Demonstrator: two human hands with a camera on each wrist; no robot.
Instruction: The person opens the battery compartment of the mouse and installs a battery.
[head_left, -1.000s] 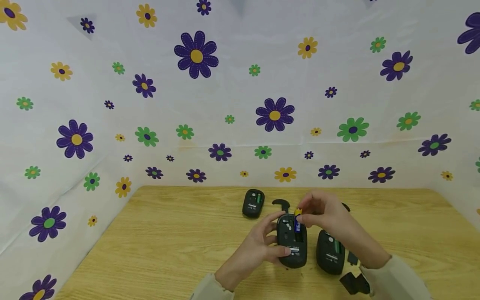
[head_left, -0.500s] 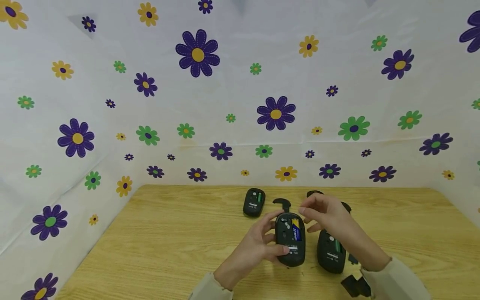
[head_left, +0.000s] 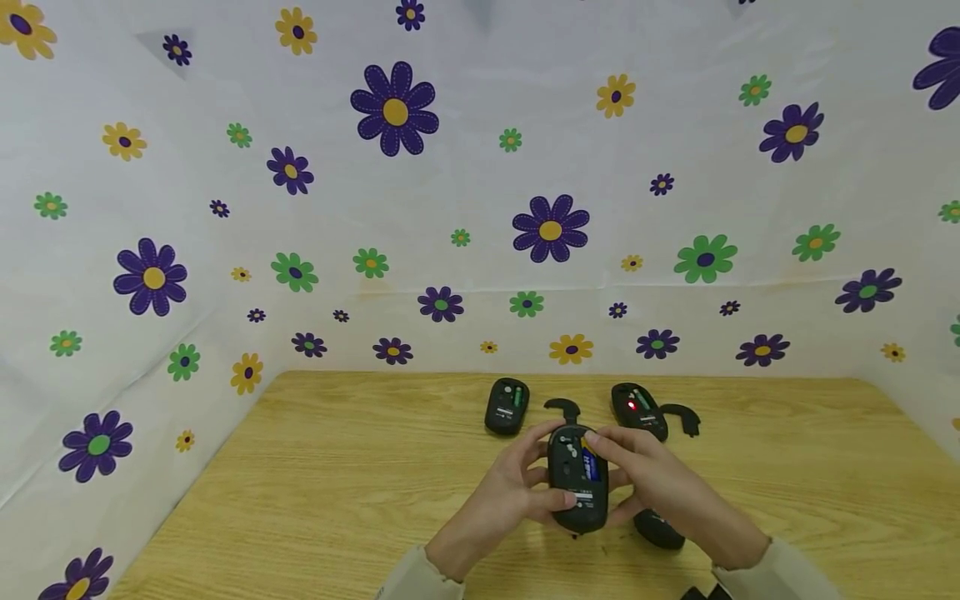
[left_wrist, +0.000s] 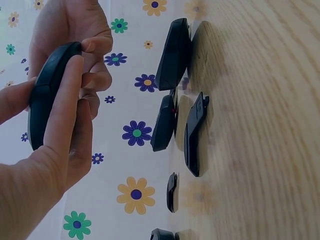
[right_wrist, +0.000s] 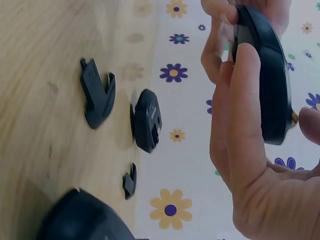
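Note:
In the head view my left hand (head_left: 506, 492) holds a black computer mouse (head_left: 567, 483) underside up, its thumb across the label end. A blue and yellow battery (head_left: 592, 467) lies in the mouse's slot. From the other side my right hand (head_left: 663, 483) grips the same mouse, thumb on the battery's yellow end, fingers around the edge and beneath. Both wrist views show the mouse (left_wrist: 47, 97) raised off the table between the two hands. Seen from the right wrist, fingers (right_wrist: 245, 100) lie along the mouse's underside-facing shell, and a bit of yellow shows near the thumb.
An upturned mouse (head_left: 506, 408) with a green battery stands at the back. Another mouse (head_left: 639, 410) glows red, beside a loose black cover (head_left: 682, 417). One cover (head_left: 564, 408) lies behind the held mouse. A further mouse (head_left: 660, 531) is partly hidden below my right hand.
The battery, earlier pinched tilted over the slot by my right hand, now lies in it. My right hand let go, lifted away, then came back onto the mouse with its thumb on the battery.

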